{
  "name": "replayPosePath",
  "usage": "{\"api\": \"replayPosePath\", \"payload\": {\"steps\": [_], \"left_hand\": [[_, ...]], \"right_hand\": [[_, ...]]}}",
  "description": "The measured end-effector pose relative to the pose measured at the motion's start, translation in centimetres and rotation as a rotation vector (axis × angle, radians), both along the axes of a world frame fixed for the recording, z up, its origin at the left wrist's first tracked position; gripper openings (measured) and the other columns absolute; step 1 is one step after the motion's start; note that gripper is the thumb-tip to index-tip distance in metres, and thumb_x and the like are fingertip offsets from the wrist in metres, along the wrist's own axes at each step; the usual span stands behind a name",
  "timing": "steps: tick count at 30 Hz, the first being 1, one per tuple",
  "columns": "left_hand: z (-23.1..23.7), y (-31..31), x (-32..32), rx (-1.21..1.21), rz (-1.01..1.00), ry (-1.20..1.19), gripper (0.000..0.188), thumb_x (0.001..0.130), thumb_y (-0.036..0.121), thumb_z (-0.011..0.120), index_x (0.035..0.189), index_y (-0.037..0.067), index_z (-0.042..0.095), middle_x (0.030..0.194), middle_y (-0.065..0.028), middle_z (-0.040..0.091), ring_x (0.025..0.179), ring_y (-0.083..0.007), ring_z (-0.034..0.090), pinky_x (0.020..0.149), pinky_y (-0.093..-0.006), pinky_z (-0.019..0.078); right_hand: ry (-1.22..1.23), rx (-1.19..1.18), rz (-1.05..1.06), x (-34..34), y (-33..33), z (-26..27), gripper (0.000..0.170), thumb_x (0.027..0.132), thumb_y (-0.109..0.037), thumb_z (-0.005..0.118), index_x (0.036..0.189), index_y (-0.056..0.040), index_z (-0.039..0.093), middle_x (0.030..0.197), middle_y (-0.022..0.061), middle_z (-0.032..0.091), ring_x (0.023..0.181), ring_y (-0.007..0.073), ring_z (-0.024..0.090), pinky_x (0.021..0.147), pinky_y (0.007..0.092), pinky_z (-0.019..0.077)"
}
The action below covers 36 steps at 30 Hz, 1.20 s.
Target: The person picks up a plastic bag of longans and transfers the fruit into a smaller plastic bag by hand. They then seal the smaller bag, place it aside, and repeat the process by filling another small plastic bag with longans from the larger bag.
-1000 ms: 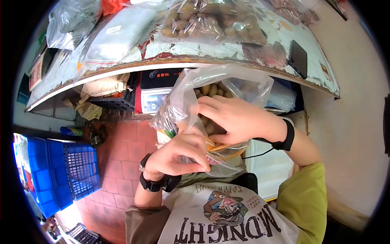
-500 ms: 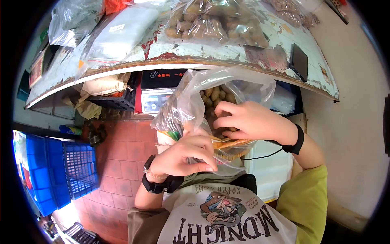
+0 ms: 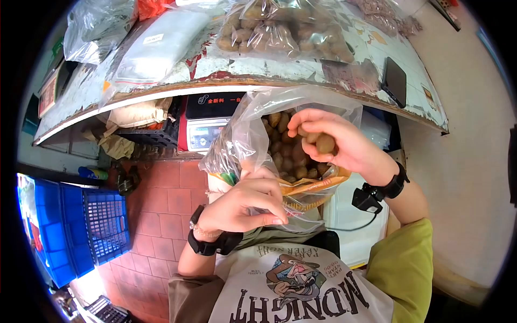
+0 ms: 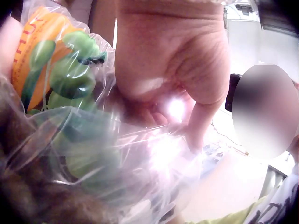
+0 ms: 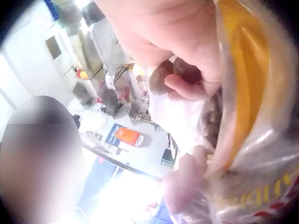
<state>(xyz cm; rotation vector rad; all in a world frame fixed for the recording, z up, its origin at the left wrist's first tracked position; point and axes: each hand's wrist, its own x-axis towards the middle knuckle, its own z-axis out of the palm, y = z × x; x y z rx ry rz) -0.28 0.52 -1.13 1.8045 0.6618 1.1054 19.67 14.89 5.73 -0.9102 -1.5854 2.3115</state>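
A clear plastic bag [image 3: 231, 134] with orange and green print stands wide open in front of the person. Brown, egg-shaped fruits [image 3: 285, 151] fill its inside. The left hand [image 3: 242, 202] grips the near left rim of the bag, the plastic bunched at its fingers; in the left wrist view, green fruit pictures [image 4: 72, 77] show on the film beside that hand. Over the bag's opening, the right hand [image 3: 344, 142] holds a few brown fruits [image 3: 325, 144] in its curled fingers. Two of these dark fruits [image 5: 161, 77] show under the fingers in the right wrist view.
A worn white table [image 3: 215, 67] carries filled bags of similar fruits [image 3: 291, 35], flat clear bags [image 3: 161, 48] and a phone [image 3: 395, 82]. Below its edge sits a digital scale [image 3: 202, 134]. Blue crates [image 3: 107, 223] stand on the tiled floor at left, and a white box [image 3: 358, 215] at right.
The right hand has come up out of the bag and turned, now with a few brown fruits in its fingers. The left hand keeps its grip on the rim, having shifted slightly right.
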Motion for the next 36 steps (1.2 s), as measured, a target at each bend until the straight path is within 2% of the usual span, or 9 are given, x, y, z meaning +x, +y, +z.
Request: {"api": "replayPosePath", "payload": {"steps": [2,7,13,19,21,22,24,31,36], "left_hand": [[0.1,0.1,0.0,-0.001,0.0,-0.004,0.008,0.077,0.013,0.077,0.084,0.016,0.073,0.083,0.0063,0.06,0.091,-0.0185,0.048,0.087,-0.033,0.0336],[0.3,0.2,-0.3,0.005,-0.01,0.001,0.007,0.078,0.013,0.076,0.084,0.015,0.072,0.083,0.006,0.06,0.09,-0.0183,0.049,0.086,-0.0326,0.0345],[0.3,0.5,-0.3,-0.002,-0.043,0.004,0.006,0.08,0.012,0.075,0.084,0.014,0.071,0.083,0.0055,0.061,0.09,-0.0181,0.049,0.086,-0.033,0.0344],[0.2,0.4,-0.4,0.0,-0.032,0.012,0.007,0.079,0.012,0.075,0.084,0.015,0.071,0.083,0.0054,0.06,0.089,-0.018,0.049,0.086,-0.0331,0.0344],[0.1,0.3,-0.4,0.006,-0.034,-0.001,0.008,0.078,0.012,0.076,0.084,0.015,0.072,0.082,0.0056,0.06,0.089,-0.018,0.049,0.086,-0.0334,0.0345],[0.1,0.3,-0.4,0.003,-0.036,-0.002,0.008,0.078,0.012,0.076,0.084,0.015,0.072,0.082,0.0056,0.06,0.089,-0.018,0.049,0.086,-0.0334,0.0345],[0.0,0.3,-0.3,0.012,-0.023,-0.013,0.009,0.077,0.012,0.077,0.084,0.015,0.072,0.081,0.0056,0.059,0.088,-0.0181,0.048,0.085,-0.0337,0.0346],[-0.3,0.2,-0.6,-0.01,-0.041,-0.052,0.011,0.074,0.011,0.078,0.083,0.015,0.074,0.078,0.0051,0.056,0.086,-0.0184,0.048,0.084,-0.0331,0.0347],[-0.6,0.0,-0.6,-0.031,-0.073,-0.116,0.011,0.074,0.012,0.078,0.085,0.014,0.075,0.078,0.0044,0.055,0.085,-0.0184,0.047,0.082,-0.0335,0.0358]], "right_hand": [[0.124,-0.309,-0.073,0.2,0.5,-0.7,0.026,0.094,-0.015,0.048,0.114,0.0001,0.053,0.108,0.0098,0.058,0.067,0.0124,0.049,0.05,0.0213,0.0358],[0.114,-0.305,-0.017,0.5,-0.5,-1.0,0.03,0.092,-0.015,0.048,0.117,0.0002,0.051,0.108,0.0109,0.057,0.069,0.0131,0.047,0.052,0.0226,0.0363],[0.12,-0.348,0.068,1.3,-1.6,-1.1,0.029,0.089,-0.011,0.052,0.115,0.0001,0.049,0.103,0.0091,0.054,0.077,0.0149,0.05,0.065,0.0254,0.0416],[0.021,-0.065,-0.09,1.3,-2.9,-0.9,0.034,0.086,-0.002,0.064,0.113,-0.0064,0.043,0.113,0.0075,0.043,0.097,0.0158,0.054,0.076,0.025,0.0429],[-0.007,0.451,0.159,2.0,-4.3,-0.4,0.038,0.084,0.002,0.067,0.108,-0.0097,0.039,0.12,0.007,0.036,0.104,0.016,0.052,0.084,0.0272,0.0438],[-0.003,0.535,0.237,2.0,-5.2,0.4,0.037,0.084,0.004,0.066,0.103,-0.0101,0.038,0.123,0.0098,0.032,0.107,0.0183,0.049,0.089,0.029,0.044],[0.103,0.85,0.354,2.1,-6.5,0.9,0.039,0.081,0.0,0.067,0.108,-0.0061,0.039,0.111,0.0122,0.036,0.106,0.0243,0.043,0.095,0.0329,0.0325],[0.061,0.878,0.385,1.2,-9.1,-0.9,0.032,0.085,0.006,0.061,0.106,-0.0032,0.038,0.112,0.0137,0.033,0.088,0.0263,0.052,0.078,0.0373,0.0431],[0.058,0.892,0.425,1.0,-9.1,-1.1,0.032,0.084,0.007,0.061,0.105,-0.0027,0.038,0.11,0.0139,0.034,0.09,0.0272,0.052,0.079,0.0371,0.0433]]}}
